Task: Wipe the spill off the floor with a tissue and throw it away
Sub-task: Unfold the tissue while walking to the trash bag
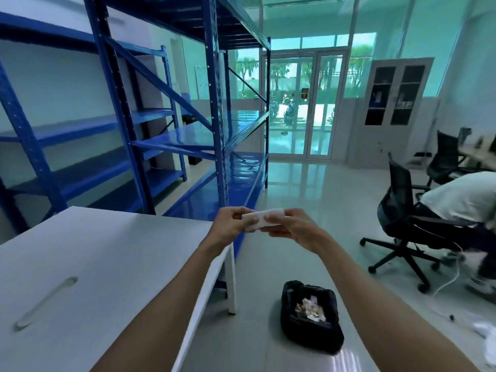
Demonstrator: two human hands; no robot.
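At the lower left of the frame stands a white table (80,264), blue shelving (166,103) rising behind it. At centre, the left hand (228,226) pinches one end of a small white tissue (264,220) and the right hand (290,228) pinches the other, fingers closed on it at chest height. It looks light, soft and easily torn, best gripped bunched in the fingertips. Below, on the floor, sits a black-lined bin (311,315). No spill is visible to me.

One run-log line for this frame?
phase: tissue in hand | left hand: holding tissue | right hand: holding tissue | bin: on floor below | spill: not visible
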